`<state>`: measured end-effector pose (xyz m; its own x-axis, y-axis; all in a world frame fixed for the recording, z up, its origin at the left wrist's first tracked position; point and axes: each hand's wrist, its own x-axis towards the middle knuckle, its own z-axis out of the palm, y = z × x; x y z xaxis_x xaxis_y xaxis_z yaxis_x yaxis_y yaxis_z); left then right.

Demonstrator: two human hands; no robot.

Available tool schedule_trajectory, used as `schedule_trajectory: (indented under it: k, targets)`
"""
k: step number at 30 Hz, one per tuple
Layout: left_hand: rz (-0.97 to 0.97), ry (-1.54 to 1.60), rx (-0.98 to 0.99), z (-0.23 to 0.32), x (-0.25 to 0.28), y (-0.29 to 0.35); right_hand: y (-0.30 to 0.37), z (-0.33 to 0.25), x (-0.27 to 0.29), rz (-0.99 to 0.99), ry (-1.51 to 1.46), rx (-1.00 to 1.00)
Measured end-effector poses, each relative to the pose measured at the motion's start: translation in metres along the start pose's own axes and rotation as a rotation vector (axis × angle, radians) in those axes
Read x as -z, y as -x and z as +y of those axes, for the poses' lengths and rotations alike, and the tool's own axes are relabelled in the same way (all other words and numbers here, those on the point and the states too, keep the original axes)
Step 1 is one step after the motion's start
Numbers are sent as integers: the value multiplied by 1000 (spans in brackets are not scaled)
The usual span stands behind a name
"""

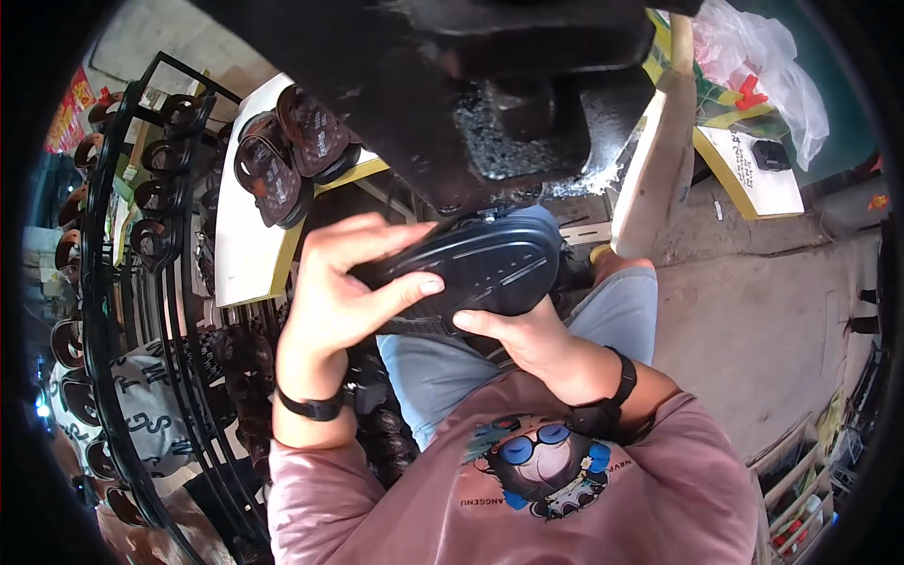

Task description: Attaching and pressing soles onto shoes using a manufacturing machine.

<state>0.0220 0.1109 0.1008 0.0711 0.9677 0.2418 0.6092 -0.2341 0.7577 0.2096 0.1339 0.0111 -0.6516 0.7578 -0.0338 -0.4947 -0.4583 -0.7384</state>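
Observation:
Both of my hands grip a black sandal (499, 268), its sole turned toward me, just under the head of a dark machine (527, 122). My left hand (353, 282) wraps the sandal's left end, the thumb lying on the sole and the fingers behind it. From below, my right hand (527, 339) presses its thumb on the near edge of the sole; its other fingers are hidden behind the sandal. The sandal's far edge is up against the lower part of the machine, where a small metal piece shows. The sandal's upper side is out of sight.
A pair of brown sandals (282, 155) sits on a white table (247, 264) at left. Beyond it stands a black rack (94, 282) holding several sandals. At right are a white board with a yellow edge (753, 179), a plastic bag (763, 66) and a wooden crate (800, 499).

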Motion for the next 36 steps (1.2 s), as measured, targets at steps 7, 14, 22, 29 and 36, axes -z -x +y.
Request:
schedule_trajectory:
  k: [7,14,22,29,36]
  targets:
    - [488,772,250,-23,-93,58,6,-31,13,181,318,182]
    - [353,661,57,-9,-119,41,-2,-75,29,157,809,368]
    - [20,774,96,-14,-109,15,-23,-104,2,111,1014,399]
    - [478,1065,219,-6,-142,45,62,-23,48,-653,1143,687]
    - [672,1388,308,-14,-151,64,37,-12,99,-11,-10,259]
